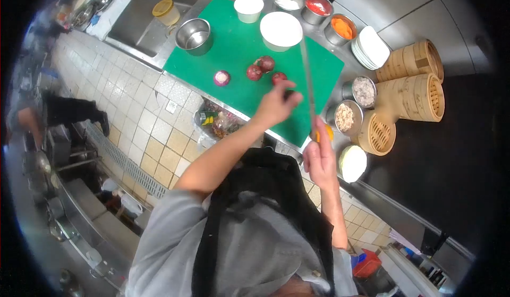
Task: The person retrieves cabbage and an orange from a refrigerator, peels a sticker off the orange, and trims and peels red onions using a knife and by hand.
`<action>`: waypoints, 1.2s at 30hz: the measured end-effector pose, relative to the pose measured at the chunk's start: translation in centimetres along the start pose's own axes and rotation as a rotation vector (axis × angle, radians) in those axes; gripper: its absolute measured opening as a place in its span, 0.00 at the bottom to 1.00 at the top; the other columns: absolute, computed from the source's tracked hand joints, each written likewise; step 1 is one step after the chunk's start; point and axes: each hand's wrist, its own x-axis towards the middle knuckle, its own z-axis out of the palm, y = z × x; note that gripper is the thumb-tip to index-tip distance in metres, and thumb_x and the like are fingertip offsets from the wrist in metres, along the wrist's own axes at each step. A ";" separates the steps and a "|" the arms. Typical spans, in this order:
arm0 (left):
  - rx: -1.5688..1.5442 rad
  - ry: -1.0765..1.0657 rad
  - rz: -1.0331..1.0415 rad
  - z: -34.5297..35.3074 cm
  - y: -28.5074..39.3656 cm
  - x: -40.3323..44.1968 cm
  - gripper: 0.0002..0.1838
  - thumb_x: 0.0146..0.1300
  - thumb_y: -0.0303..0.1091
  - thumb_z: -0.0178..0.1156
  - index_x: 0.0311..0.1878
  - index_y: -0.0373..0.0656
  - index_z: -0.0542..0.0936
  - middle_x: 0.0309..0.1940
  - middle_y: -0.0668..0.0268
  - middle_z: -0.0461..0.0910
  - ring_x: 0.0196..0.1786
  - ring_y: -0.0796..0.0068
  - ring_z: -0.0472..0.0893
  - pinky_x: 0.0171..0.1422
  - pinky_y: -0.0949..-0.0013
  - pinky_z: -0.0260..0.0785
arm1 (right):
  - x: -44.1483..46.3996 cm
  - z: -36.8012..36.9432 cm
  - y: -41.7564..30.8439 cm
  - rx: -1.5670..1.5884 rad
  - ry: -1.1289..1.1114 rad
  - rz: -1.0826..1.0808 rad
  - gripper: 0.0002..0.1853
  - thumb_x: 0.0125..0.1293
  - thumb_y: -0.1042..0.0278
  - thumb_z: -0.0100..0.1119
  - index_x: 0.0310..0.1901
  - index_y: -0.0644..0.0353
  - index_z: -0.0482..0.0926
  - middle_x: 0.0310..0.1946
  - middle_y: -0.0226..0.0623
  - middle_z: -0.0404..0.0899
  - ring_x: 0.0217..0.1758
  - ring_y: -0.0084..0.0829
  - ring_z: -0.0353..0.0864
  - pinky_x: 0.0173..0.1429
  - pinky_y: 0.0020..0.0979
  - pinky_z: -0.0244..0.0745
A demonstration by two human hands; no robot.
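Observation:
My right hand (321,161) is wrapped round the handle of a long knife (308,76), whose blade points up over the right part of the green cutting board (234,44). My left hand (276,105), slightly blurred, is over the board's near edge with a small dark thing (288,93) between its thumb and fingers. Just beyond its fingertips sits a red onion (279,77). Several more red onions (260,68) lie close together in the middle of the board. A cut purple onion (222,78) rests apart to the left.
White bowls (281,30) and a metal pot (194,35) stand on the board. Metal containers of food (340,28), stacked white dishes (370,47) and bamboo steamers (409,96) line the far and right sides. A sink (151,18) is at left. Another person (64,113) stands far left.

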 end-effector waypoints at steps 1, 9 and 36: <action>-0.384 -0.032 -0.203 -1.7 1.9 -1.4 0.17 0.73 0.40 0.57 0.61 0.49 0.74 0.51 0.57 0.80 0.57 0.59 0.79 0.54 0.60 0.76 | 0.2 -0.2 -0.2 -0.136 -0.057 0.089 0.34 0.78 0.59 0.47 0.79 0.58 0.47 0.29 0.39 0.81 0.29 0.34 0.82 0.38 0.30 0.75; -1.144 -0.009 -0.103 -9.9 4.1 -12.0 0.24 0.77 0.36 0.49 0.71 0.39 0.64 0.62 0.59 0.76 0.65 0.65 0.76 0.70 0.63 0.70 | 3.1 5.6 -2.8 -0.307 -0.356 -0.182 0.38 0.75 0.58 0.52 0.78 0.61 0.47 0.62 0.64 0.73 0.66 0.65 0.71 0.68 0.49 0.67; -0.736 0.476 0.235 -15.5 3.0 -19.7 0.17 0.72 0.27 0.58 0.60 0.32 0.76 0.53 0.60 0.81 0.54 0.71 0.81 0.58 0.69 0.75 | 3.7 14.0 -4.8 -0.222 -0.673 -0.165 0.38 0.74 0.60 0.55 0.78 0.62 0.48 0.38 0.61 0.81 0.41 0.63 0.83 0.46 0.45 0.76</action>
